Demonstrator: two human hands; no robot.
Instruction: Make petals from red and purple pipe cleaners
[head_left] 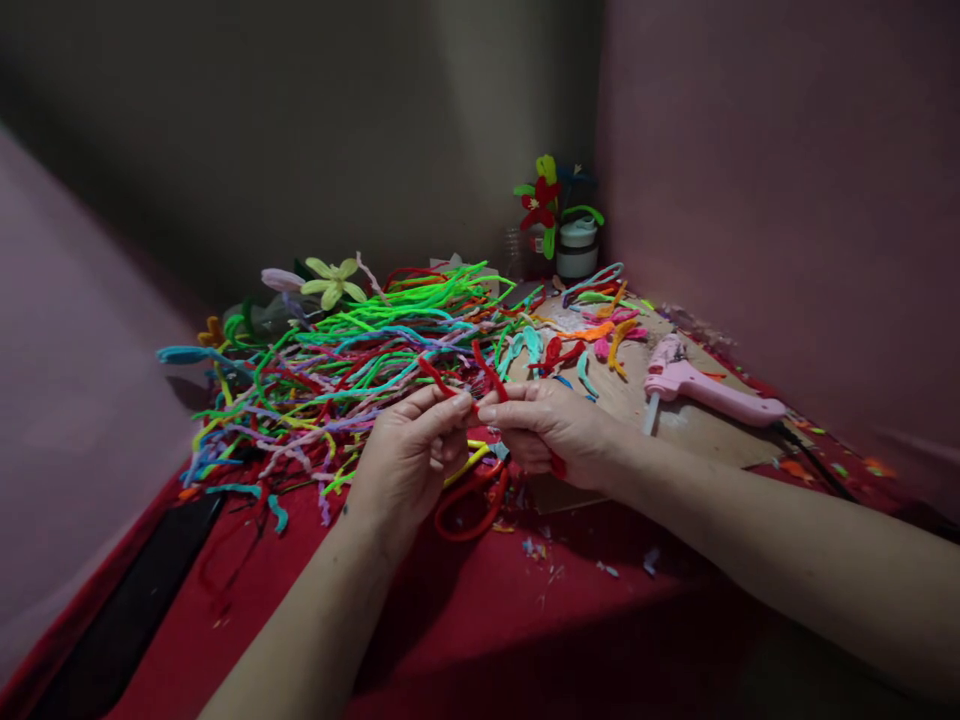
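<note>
Red fuzzy stem (pixel 490 370) is the item in work, held up between the two hands above the near edge of the pile, at the middle of the work surface. Two red lengths rise from the fingers, one on each side, and a further bit of red shows beneath the right palm; whether these form one continuous piece cannot be determined.

Left hand (pixel 409 450): thumb and forefinger closed in a fine pinch on the stem; remaining fingers curled in toward the palm. Right hand (pixel 551 425): thumb laid along the forefinger, tips brought together on the stem, other fingers folded under. The fingertips of both hands meet or nearly meet; exact contact is too small to confirm.

Just below the hands, scissors (pixel 459 536) with red and yellow handles lie on the red cloth (pixel 300 620), blades largely obscured. Behind and to the left spreads a heap of multicoloured stems (pixel 367 355), with a pale yellow flower (pixel 334 283) at its far side. Beyond the right wrist, a pink glue gun (pixel 697 388) rests on a cardboard sheet (pixel 690 435), among short coloured pieces. At the rear, a red flower (pixel 540 205) stands beside a lidded container (pixel 577 250).
</note>
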